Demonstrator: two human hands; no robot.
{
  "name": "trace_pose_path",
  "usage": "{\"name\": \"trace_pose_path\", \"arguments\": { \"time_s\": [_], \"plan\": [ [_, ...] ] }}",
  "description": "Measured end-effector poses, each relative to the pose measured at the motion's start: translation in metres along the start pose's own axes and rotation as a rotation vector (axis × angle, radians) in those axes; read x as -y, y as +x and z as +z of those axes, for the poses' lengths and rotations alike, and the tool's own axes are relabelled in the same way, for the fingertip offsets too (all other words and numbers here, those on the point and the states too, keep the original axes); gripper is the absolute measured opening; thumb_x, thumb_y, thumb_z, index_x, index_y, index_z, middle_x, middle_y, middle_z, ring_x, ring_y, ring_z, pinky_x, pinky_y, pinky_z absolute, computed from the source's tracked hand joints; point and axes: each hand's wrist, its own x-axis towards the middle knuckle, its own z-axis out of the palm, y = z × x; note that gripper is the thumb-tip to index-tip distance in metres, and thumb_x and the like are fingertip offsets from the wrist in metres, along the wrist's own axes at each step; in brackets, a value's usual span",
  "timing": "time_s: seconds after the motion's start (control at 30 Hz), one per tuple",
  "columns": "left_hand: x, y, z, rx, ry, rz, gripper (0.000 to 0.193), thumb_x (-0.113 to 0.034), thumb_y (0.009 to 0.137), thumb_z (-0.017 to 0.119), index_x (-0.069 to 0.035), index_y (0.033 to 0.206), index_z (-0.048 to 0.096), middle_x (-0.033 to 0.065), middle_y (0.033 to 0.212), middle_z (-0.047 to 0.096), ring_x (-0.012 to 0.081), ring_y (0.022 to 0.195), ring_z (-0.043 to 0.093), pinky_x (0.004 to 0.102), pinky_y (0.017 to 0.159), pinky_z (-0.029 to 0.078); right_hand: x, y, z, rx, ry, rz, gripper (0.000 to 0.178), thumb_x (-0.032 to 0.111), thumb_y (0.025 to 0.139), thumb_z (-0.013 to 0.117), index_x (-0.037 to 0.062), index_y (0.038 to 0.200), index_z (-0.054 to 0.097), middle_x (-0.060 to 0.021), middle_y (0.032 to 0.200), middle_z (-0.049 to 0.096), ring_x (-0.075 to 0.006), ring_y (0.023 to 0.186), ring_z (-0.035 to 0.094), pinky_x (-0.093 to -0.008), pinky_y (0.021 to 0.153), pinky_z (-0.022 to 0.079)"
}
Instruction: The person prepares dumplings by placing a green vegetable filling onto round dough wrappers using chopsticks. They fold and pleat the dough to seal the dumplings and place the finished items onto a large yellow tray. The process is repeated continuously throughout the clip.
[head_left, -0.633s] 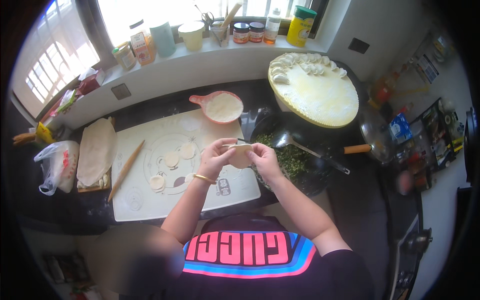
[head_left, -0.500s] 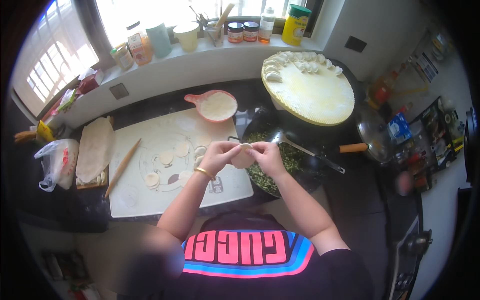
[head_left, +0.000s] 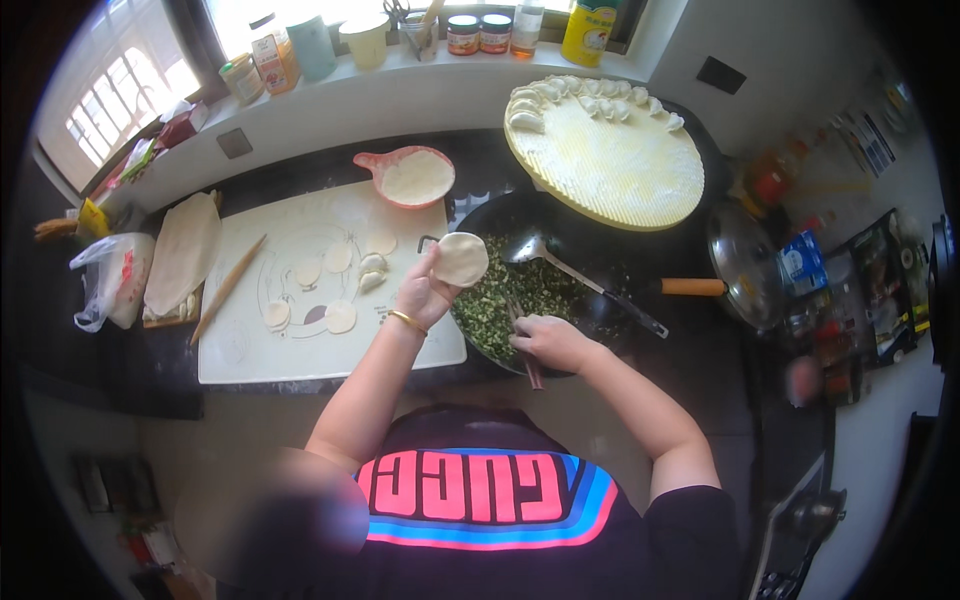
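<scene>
A round dumpling wrapper (head_left: 461, 260) rests on the raised fingers of my left hand (head_left: 424, 294), thumb against its edge, at the wok's left rim. My right hand (head_left: 557, 343) grips a pair of chopsticks (head_left: 533, 374) whose tips reach into chopped green filling (head_left: 488, 312) in the dark wok (head_left: 604, 322). A metal ladle (head_left: 580, 284) with a black handle leans across the wok. On the white board (head_left: 238, 352) to the left lie several loose wrappers (head_left: 341, 317), a few folded dumplings (head_left: 372, 272) and a wooden rolling pin (head_left: 230, 290).
Behind the wok a round yellow tray (head_left: 610, 170) carries rows of dumplings along its far edge. A pink-handled bowl of white flour (head_left: 418, 178) stands at the board's back. Left are a cloth-like flat sheet (head_left: 185, 255) and a plastic bag (head_left: 118, 280); right, a lidded pan (head_left: 742, 270).
Both hands held the wrapper before. My right hand has let go, moved down right and taken the chopsticks in the wok. The left hand keeps the wrapper, now turned face up.
</scene>
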Motion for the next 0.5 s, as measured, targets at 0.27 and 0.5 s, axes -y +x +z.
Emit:
{"name": "trace_pose_path", "arguments": {
  "time_s": [0.27,0.5],
  "plan": [
    [0.01,-0.013,-0.008,0.057,-0.475,0.046,0.04,-0.03,0.087,0.049,-0.004,0.118,0.046,0.0139,0.12,0.05,0.0297,0.116,0.044,0.0457,0.101,0.033,-0.018,-0.027,-0.012,-0.671,0.341,0.465,0.014,0.008,0.081,0.056,-0.0002,0.09,0.063,-0.008,0.079,0.061,-0.0145,0.068,0.059,-0.0247,0.06,0.048],
    [0.015,-0.031,0.002,0.039,-0.329,0.025,0.058,-0.042,0.09,0.037,0.001,0.128,0.031,0.0194,0.132,0.035,0.0344,0.123,0.032,0.0483,0.104,0.024,-0.033,-0.064,-0.015,-0.919,0.901,0.869,0.011,0.009,0.08,0.062,-0.0023,0.081,0.062,-0.0011,0.067,0.061,-0.0056,0.059,0.055,-0.0189,0.054,0.044]
  ]
}}
